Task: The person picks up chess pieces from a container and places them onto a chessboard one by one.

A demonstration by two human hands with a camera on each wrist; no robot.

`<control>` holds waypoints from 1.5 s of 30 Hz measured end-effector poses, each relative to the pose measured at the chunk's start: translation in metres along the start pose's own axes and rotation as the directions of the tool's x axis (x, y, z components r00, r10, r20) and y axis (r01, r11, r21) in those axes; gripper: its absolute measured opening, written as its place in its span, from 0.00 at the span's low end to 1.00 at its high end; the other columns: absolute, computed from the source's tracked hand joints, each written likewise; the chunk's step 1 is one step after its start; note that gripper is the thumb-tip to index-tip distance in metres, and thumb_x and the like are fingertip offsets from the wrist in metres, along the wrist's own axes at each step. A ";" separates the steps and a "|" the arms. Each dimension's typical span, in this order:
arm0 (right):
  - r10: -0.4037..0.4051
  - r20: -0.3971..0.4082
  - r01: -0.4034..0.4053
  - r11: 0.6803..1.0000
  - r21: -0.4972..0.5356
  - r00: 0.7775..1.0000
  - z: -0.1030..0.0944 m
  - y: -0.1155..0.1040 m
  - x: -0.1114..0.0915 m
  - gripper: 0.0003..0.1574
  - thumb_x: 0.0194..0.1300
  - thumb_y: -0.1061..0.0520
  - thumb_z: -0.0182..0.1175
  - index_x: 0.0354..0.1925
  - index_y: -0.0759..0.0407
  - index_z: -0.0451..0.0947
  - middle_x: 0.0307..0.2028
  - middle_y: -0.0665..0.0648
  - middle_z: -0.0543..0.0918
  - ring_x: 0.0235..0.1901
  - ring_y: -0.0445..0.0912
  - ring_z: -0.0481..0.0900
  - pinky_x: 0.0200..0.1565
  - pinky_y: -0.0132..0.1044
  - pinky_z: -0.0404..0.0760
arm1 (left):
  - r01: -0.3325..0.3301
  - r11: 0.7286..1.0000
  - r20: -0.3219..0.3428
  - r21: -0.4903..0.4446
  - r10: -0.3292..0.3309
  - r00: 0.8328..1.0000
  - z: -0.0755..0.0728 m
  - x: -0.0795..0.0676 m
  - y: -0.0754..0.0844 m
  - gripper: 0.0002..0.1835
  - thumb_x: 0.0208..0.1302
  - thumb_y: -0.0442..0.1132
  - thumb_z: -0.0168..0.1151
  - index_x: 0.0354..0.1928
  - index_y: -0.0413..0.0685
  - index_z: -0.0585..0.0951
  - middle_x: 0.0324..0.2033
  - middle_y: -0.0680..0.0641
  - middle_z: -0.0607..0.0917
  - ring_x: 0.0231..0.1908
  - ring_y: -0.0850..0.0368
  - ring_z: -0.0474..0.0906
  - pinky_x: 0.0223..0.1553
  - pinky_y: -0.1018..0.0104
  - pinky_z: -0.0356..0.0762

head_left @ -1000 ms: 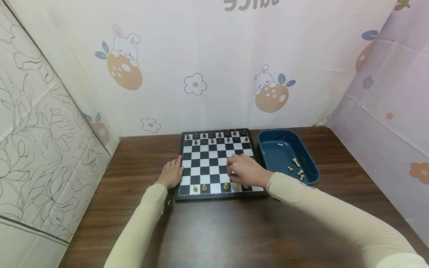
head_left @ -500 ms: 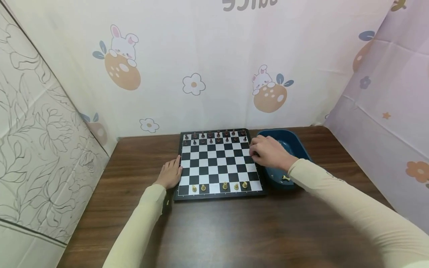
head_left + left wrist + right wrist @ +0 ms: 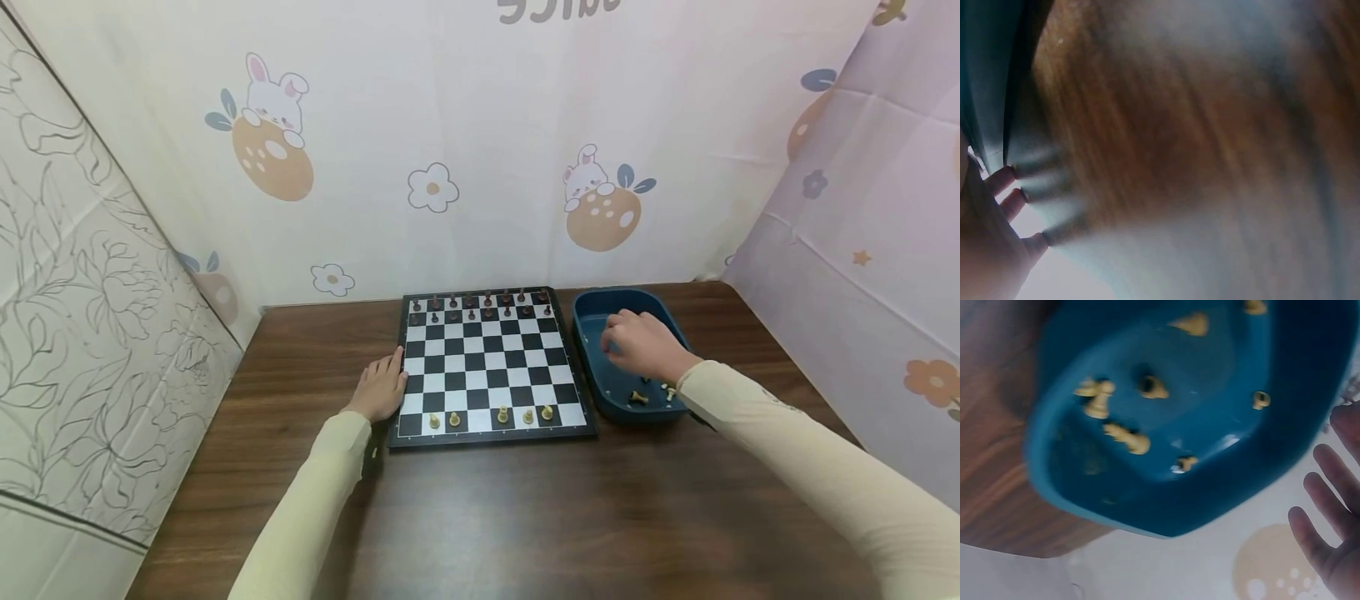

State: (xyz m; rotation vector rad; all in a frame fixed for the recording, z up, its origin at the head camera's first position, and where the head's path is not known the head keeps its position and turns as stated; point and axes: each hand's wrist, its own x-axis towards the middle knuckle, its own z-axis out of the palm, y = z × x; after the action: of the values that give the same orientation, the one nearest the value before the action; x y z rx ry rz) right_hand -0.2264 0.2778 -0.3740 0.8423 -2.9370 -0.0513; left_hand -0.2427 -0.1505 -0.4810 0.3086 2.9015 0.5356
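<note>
My left hand (image 3: 377,390) rests on the table with its fingertips against the left edge of the black-and-white chessboard (image 3: 487,442). In the left wrist view, fingers of that hand (image 3: 988,244) show at the lower left. My right hand (image 3: 641,343) hovers over the blue tray (image 3: 592,342), fingers loosely bent and nothing between them. The right wrist view shows that hand's fingers (image 3: 1307,537) spread beside the tray, where several pale yellow chess pieces (image 3: 1127,439) lie scattered. Several more yellow chess pieces (image 3: 503,414) stand along the board's near row.
Two rows of dark red chess pieces (image 3: 488,298) line the far side of the board. The brown wooden table (image 3: 480,508) meets a wall covering (image 3: 480,242) printed with rabbits and flowers at the back. The tray stands close to the board's right edge.
My right hand has moved right, from the near right part of the chessboard to over the tray. The tray has shifted slightly left and nearer. The left hand stays at the board's edge.
</note>
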 end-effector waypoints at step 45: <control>0.069 0.125 -0.053 0.990 -0.134 0.990 0.062 0.047 -0.024 0.07 0.51 0.61 0.69 0.29 0.63 0.82 0.26 0.57 0.78 0.29 0.52 0.71 0.29 0.46 0.71 | 0.011 1.000 0.003 0.007 -0.011 1.000 -0.001 -0.001 0.004 0.30 0.76 0.44 0.35 0.74 0.38 0.46 0.68 0.33 0.59 0.67 0.36 0.52 0.67 0.42 0.44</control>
State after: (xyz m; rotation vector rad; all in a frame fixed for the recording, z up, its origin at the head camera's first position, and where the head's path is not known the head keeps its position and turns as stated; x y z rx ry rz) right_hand -0.2366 0.3308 -0.4350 0.7570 -3.0363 -0.3009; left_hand -0.2413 -0.1472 -0.4787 0.2934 2.9013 0.5224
